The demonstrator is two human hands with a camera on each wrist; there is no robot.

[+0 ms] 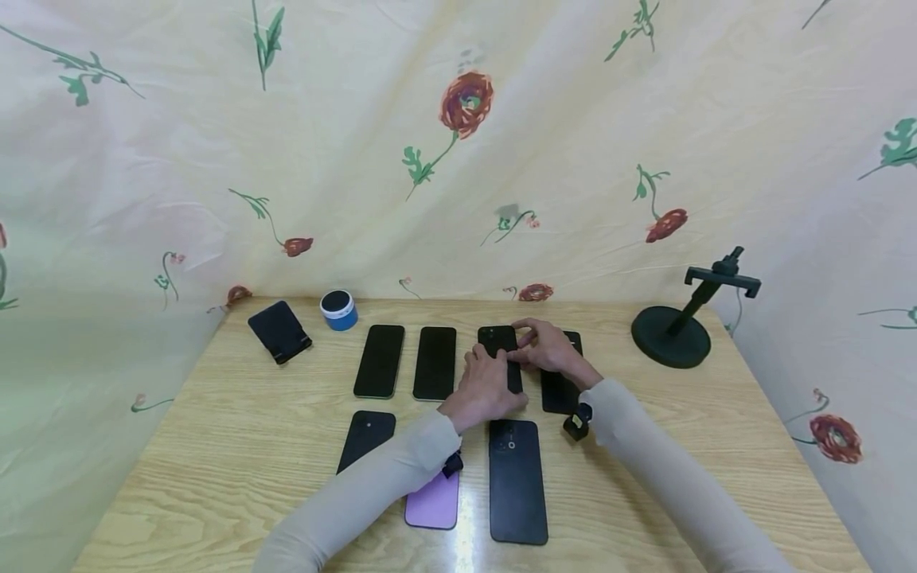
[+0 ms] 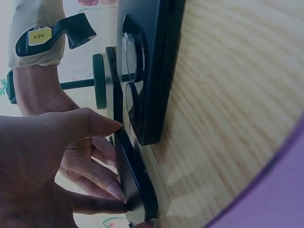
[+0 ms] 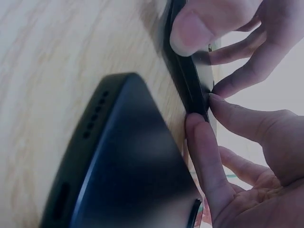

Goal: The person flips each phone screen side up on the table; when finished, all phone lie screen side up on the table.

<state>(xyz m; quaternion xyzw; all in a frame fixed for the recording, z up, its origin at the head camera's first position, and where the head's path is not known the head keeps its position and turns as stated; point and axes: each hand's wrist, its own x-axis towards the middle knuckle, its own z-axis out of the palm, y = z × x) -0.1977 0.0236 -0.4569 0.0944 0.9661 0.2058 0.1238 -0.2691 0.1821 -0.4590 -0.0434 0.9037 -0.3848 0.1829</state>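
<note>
From where I stand, the person's left hand [image 1: 487,387] grips a black smartphone [image 1: 494,337], third from the left in the far row on the wooden surface [image 1: 215,477]. The right hand [image 1: 548,348] seems to pinch its right edge, though overlapping fingers make that hard to judge. Just right lies a dark phone [image 1: 560,391], partly under that hand. Nearer sit a navy phone [image 1: 517,485] and a purple phone [image 1: 433,505], half hidden by the left sleeve [image 1: 372,493].

The phone you touch [image 1: 497,337] is black, another phone [image 1: 433,506] lilac; your sleeves [image 1: 666,465] are off-white, the tabletop [image 1: 236,430] grained tan, the cloth [image 1: 344,151] cream with red, green-stemmed flowers [image 1: 466,103].
</note>
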